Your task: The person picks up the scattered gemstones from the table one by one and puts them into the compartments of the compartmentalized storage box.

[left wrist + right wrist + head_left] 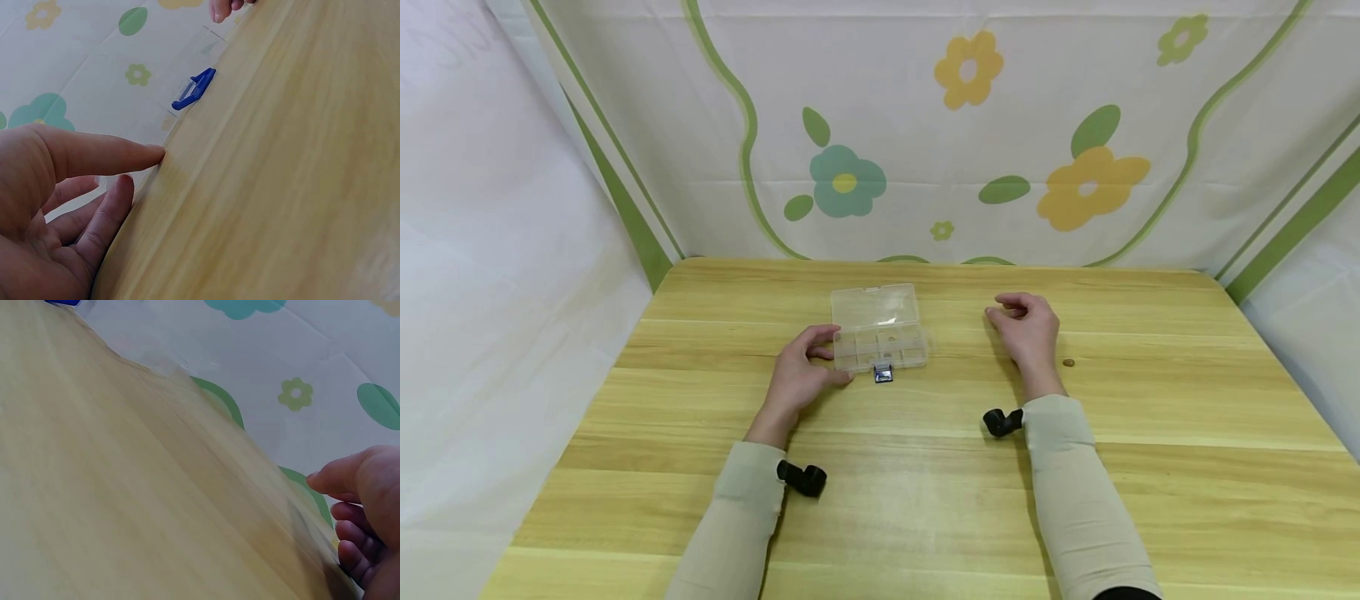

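Observation:
A clear plastic compartment box [846, 357] lies on the table with its lid [874, 307] folded back. A blue latch [883, 373] sticks out at its front, and small brownish spots show in the compartments. My left hand [801, 371] holds the box's left end, thumb at the front corner and fingers along the side. In the left wrist view the thumb [119, 153] reaches toward the blue latch. To the right of the box, my right hand [1028, 329] hovers low with loosely bent fingers and a gap between thumb and forefinger; nothing shows in it.
A small brown piece [1068, 362] lies on the wooden table [925, 500], just right of my right wrist. A white curtain [910, 125] with printed flowers hangs behind the table's far edge. Black cameras [802, 479] are strapped at both cuffs.

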### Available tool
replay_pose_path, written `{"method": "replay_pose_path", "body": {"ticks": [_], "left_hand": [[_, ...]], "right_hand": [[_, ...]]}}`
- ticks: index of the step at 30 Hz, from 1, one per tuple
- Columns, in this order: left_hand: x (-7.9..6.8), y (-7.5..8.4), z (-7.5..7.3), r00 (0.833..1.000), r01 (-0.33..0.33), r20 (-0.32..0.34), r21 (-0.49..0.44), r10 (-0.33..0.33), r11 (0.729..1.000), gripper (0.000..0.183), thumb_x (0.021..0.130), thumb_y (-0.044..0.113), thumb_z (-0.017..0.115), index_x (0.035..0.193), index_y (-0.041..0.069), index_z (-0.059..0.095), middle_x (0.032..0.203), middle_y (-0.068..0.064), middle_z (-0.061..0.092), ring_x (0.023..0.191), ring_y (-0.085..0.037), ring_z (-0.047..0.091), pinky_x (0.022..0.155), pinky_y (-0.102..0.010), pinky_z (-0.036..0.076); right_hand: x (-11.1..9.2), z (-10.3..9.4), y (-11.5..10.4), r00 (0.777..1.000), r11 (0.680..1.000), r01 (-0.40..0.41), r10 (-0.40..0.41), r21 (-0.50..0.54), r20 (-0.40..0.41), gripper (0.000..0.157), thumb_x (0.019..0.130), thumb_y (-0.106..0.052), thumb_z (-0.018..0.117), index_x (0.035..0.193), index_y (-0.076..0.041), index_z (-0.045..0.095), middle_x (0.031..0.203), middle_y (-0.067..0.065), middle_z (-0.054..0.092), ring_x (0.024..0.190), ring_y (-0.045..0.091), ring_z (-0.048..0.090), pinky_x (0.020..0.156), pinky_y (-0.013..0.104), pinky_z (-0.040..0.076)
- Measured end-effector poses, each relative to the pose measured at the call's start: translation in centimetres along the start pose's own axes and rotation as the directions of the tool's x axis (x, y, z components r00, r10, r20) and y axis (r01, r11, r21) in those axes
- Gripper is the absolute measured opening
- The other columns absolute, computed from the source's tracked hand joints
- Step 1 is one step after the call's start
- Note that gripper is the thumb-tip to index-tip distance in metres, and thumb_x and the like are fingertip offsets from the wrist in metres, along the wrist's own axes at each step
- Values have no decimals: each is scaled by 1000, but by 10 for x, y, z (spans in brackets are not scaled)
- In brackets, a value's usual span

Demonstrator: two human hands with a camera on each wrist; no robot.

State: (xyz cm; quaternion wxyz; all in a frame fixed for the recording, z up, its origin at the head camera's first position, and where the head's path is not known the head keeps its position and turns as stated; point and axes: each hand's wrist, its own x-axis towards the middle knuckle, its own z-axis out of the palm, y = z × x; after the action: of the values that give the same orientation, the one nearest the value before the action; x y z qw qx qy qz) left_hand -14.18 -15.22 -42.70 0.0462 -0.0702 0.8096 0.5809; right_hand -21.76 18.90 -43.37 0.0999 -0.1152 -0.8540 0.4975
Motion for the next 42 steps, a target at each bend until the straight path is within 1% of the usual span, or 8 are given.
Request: {"method": "replay_pose_path", "body": {"ticks": [5, 14, 21, 24, 27, 30, 35, 42], "left_hand": [[0, 0, -1, 1000, 1, -2, 1, -1, 1000, 77, 77, -3, 91, 145, 21, 66, 139, -9, 67, 119, -28, 61, 104, -42, 47], [-1, 1, -3, 1000, -9, -9, 9, 9, 1000, 78, 76, -5, 91, 145, 19, 66, 141, -9, 68, 118, -28, 62, 104, -43, 48], [0, 1, -3, 1000, -12, -3, 10, 12, 1000, 77, 77, -4, 91, 146, 19, 65, 145, -7, 67, 120, -28, 61, 103, -41, 48], [0, 1, -3, 1000, -7, -2, 13, 7, 1000, 77, 77, -3, 91, 146, 20, 65, 144, -7, 67, 120, -28, 60, 102, -41, 47], [0, 0, -3, 1000, -7, -4, 17, 7, 1000, 77, 78, -2, 91, 146, 20, 65, 145, -6, 66, 120, -28, 60, 102, -41, 48], [0, 0, -3, 1000, -7, -3, 15, 7, 1000, 76, 78, -2, 91, 146, 20, 65, 144, -7, 66, 120, -28, 61, 103, -42, 48], [-1, -1, -1, 1000, 3, 0, 7, -3, 1000, 76, 78, -2, 91, 145, 21, 65, 139, -9, 66, 120, -29, 61, 104, -44, 48], [0, 1, 0, 1000, -6, -5, 1, 6, 1000, 77, 77, -4, 91, 145, 21, 66, 140, -8, 67, 120, -29, 61, 105, -44, 49]], "right_hand": [[1, -1, 1, 999, 1000, -24, 23, -5, -46, 32, 98, -21, 77, 127, -6, 77, 126, 15, 63, 108, 25, 59, 95, 34, 48], [6, -5, 1, 992, 997, -73, 74, 7, -98, 38, 97, -19, 78, 133, -5, 73, 123, 10, 59, 106, 20, 56, 96, 32, 48], [11, -8, 2, 987, 994, -105, 103, -10, -124, 41, 97, -23, 78, 134, -6, 73, 117, 5, 59, 100, 12, 55, 89, 25, 46], [12, -8, 3, 985, 993, -118, 115, -13, -127, 40, 97, -23, 77, 133, -6, 74, 115, 5, 59, 98, 12, 55, 87, 24, 46], [12, -7, 4, 985, 992, -126, 122, -27, -124, 40, 98, -23, 76, 133, -5, 73, 117, 7, 60, 100, 15, 57, 88, 26, 47], [12, -7, 4, 984, 989, -137, 131, -46, -119, 40, 99, -23, 74, 134, -4, 72, 122, 10, 62, 105, 21, 60, 93, 32, 49], [13, -7, 4, 979, 982, -181, 174, -62, -103, 39, 102, -23, 72, 136, -5, 71, 128, 12, 63, 114, 29, 62, 102, 42, 51], [18, -8, 3, 971, 967, -225, 213, -118, -109, 37, 103, -28, 70, 135, -9, 72, 115, 3, 59, 112, 29, 60, 100, 44, 48]]}}
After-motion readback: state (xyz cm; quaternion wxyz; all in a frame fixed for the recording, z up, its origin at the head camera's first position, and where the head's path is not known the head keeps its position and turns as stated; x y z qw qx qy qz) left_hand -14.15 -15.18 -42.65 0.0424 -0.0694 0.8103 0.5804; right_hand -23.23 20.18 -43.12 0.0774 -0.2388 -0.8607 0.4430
